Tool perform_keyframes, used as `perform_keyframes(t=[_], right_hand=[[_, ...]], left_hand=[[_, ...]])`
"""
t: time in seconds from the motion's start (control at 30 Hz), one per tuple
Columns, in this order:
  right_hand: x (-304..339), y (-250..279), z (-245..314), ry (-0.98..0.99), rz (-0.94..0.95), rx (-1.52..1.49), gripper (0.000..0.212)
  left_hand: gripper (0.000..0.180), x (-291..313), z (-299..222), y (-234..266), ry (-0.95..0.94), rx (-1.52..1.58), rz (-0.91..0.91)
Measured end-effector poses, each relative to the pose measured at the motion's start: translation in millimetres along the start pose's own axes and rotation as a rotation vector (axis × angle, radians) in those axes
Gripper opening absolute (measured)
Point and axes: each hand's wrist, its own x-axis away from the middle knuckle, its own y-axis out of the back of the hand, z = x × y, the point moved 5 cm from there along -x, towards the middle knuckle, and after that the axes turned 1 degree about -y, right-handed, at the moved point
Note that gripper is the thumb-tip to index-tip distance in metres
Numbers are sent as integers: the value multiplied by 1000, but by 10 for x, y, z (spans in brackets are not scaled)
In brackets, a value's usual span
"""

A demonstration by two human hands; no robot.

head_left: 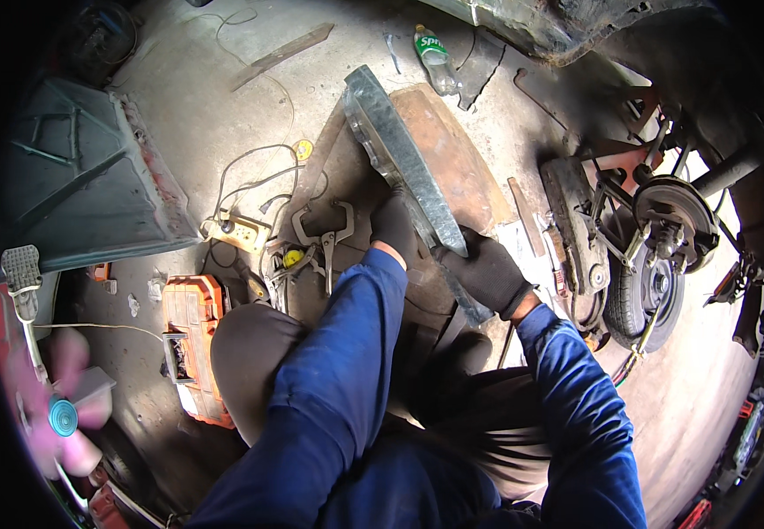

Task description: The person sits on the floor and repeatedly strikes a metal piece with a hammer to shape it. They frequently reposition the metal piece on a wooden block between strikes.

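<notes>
the fingers of the right hand [490,271], in a dark glove, are clamped on a long grey metal strip [406,154], close to its near end, with a little of it showing on the body side of them. the fingers of the left hand [394,227], also gloved, meet the left edge of the strip farther along and pass beneath it; their tips are hidden, so how tightly they are closed cannot be told. ahead of both sets of fingers the strip runs on, slanting away to the left.

on the floor [179,79], ahead of the right fingers and past the strip, lies a rust-brown panel [459,159]; farther ahead is a clear bottle with a green label [436,66]. near the left fingers, to their left, is a locking clamp [330,240], then a yellow power strip [248,231]. well left of the same fingers and nearer the body stands an orange toolbox [207,353]; farther out still is a fan with pink blades [63,416]. well to the right of the right fingers are a brake disc [675,207] and a tyre [622,317].
</notes>
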Motion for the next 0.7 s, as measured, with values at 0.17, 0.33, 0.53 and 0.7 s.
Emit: perform_keyframes(t=[0.17,0.33,0.53,0.7], right_hand=[[-72,180,-294,18,-16,48,51],[-51,274,-510,12,35,-60,41],[5,221,-513,-107,111,-121,52],[-5,193,-435,-82,130,-55,61]], left_hand=[[42,-589,526,-35,-71,152,59],[45,-1347,825,112,-733,-300,165],[37,-964,675,-179,-757,-2240,-69],[30,-598,416,-258,-759,-2420,-336]])
